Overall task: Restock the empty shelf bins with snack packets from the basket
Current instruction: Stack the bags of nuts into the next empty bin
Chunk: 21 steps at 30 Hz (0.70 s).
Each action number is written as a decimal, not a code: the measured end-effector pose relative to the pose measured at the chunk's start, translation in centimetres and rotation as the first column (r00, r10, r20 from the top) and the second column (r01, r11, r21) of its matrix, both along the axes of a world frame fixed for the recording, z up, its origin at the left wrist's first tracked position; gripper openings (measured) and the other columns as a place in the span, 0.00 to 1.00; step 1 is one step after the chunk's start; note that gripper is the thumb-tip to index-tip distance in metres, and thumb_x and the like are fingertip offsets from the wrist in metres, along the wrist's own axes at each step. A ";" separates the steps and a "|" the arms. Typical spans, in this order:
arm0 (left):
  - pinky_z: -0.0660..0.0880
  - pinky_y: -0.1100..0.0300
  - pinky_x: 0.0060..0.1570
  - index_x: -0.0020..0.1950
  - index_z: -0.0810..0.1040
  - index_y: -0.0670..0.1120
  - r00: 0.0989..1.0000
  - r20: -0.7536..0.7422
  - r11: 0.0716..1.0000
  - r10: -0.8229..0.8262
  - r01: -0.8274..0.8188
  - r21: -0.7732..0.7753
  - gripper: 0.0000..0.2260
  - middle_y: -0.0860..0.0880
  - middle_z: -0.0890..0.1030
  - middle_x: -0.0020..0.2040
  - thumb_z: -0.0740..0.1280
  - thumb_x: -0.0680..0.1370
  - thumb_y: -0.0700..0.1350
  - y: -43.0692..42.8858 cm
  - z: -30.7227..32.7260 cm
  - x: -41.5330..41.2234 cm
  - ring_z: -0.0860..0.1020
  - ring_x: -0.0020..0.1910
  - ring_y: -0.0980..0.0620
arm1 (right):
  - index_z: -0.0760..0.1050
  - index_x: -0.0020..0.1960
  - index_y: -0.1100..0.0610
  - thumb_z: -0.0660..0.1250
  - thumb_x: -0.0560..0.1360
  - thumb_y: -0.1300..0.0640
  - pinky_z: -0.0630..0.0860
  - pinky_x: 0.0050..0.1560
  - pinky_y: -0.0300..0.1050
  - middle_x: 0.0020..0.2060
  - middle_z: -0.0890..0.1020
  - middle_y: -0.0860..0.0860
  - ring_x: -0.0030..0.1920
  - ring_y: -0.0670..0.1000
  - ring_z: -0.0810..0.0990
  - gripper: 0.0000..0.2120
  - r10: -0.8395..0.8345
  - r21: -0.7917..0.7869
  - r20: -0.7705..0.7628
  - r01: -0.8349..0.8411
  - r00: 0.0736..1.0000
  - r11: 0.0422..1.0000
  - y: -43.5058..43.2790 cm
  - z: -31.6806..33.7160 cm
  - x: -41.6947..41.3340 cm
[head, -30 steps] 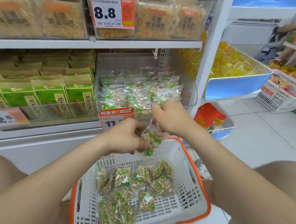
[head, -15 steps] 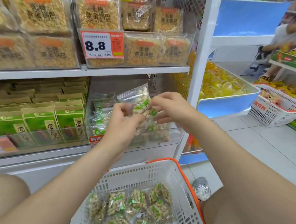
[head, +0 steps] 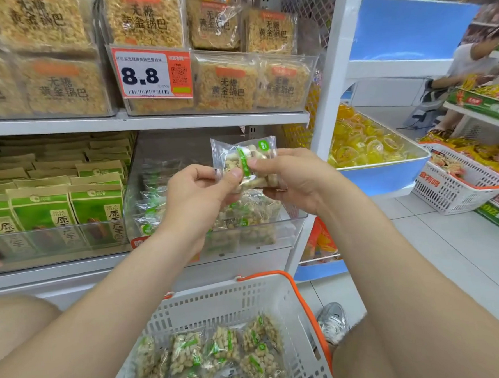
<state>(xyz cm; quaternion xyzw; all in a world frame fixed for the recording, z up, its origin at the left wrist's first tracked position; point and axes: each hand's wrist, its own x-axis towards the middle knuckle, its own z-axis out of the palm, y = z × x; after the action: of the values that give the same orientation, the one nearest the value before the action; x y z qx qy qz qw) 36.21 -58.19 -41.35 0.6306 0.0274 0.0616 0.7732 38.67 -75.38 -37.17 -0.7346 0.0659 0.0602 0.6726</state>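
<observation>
Gripping one snack packet upright with two hands: left hand pinching the lower left corner, thumb over curled fingers; right hand pinching the lower right side the same way. Clear wrap, pale nuts inside, one green stripe, one round green mark. Possibly a second packet tucked under the right thumb; cannot tell.

Just behind and below the grip: one clear shelf bin, partly filled with stocked packets of the same kind, too jumbled to count.

Left of the grip: green boxes, three across the front row, more rows behind.

Above the grip: one price tag reading 8.8, with two rice-crisp bags plainly seen to its right.

Below the grip, nearest the body: one white basket with an orange rim, holding about eight loose packets in view, the lowest cut by the frame edge.

Right of the grip: one blue tray of yellow jelly cups, then a second basket on the floor. Farther right: one other person at another shelf.
</observation>
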 end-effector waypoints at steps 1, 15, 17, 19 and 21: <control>0.86 0.50 0.50 0.53 0.78 0.38 1.000 0.019 0.997 0.003 -0.004 0.083 0.14 0.43 0.87 0.44 0.79 0.76 0.44 -0.1 -0.1 0.1 0.87 0.43 0.47 | 0.77 0.54 0.60 0.81 0.72 0.57 0.80 0.45 0.48 0.37 0.85 0.50 0.38 0.48 0.84 0.17 -0.008 -0.041 0.051 0.010 0.999 0.999 -0.2 0.2 -0.1; 0.57 0.36 0.75 0.80 0.63 0.49 0.896 -0.007 -0.072 -0.444 -0.028 0.997 0.25 0.50 0.65 0.79 0.52 0.86 0.60 -1.4 -4.2 1.7 0.60 0.80 0.49 | 0.74 0.66 0.47 0.68 0.79 0.62 0.65 0.61 0.58 0.60 0.81 0.44 0.64 0.57 0.76 0.18 0.252 -0.907 0.325 0.226 0.912 0.355 -4.1 -0.7 1.6; 0.60 0.38 0.72 0.76 0.66 0.50 0.898 0.016 -0.092 -0.439 -0.062 0.994 0.24 0.51 0.70 0.70 0.52 0.86 0.61 -1.4 -4.5 2.0 0.66 0.74 0.48 | 0.73 0.66 0.47 0.66 0.79 0.63 0.61 0.55 0.56 0.62 0.81 0.46 0.63 0.59 0.76 0.19 0.282 -0.927 0.321 0.239 0.904 0.289 -4.0 -1.5 2.1; 0.61 0.39 0.71 0.75 0.67 0.50 0.898 0.044 -0.080 -0.437 -0.088 0.993 0.24 0.51 0.72 0.65 0.54 0.85 0.63 -1.4 -4.6 2.2 0.70 0.69 0.48 | 0.72 0.65 0.47 0.66 0.78 0.64 0.60 0.52 0.55 0.59 0.82 0.48 0.60 0.59 0.77 0.20 0.298 -0.924 0.361 0.298 0.883 0.238 -3.7 -1.5 2.5; 0.62 0.39 0.71 0.75 0.68 0.51 0.903 0.051 -0.079 -0.428 -0.094 0.992 0.25 0.52 0.73 0.62 0.54 0.84 0.65 -1.3 -4.6 2.3 0.72 0.67 0.48 | 0.73 0.64 0.45 0.66 0.77 0.66 0.60 0.50 0.54 0.56 0.82 0.47 0.58 0.58 0.77 0.21 0.316 -0.908 0.412 0.355 0.855 0.223 -3.6 -1.4 2.9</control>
<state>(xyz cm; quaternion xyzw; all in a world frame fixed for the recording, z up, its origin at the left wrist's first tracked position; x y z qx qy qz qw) 38.54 -59.47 -45.90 0.9642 -0.2464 0.0750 0.0623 41.53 -78.96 -38.54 -0.9739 -0.0851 -0.2034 0.0544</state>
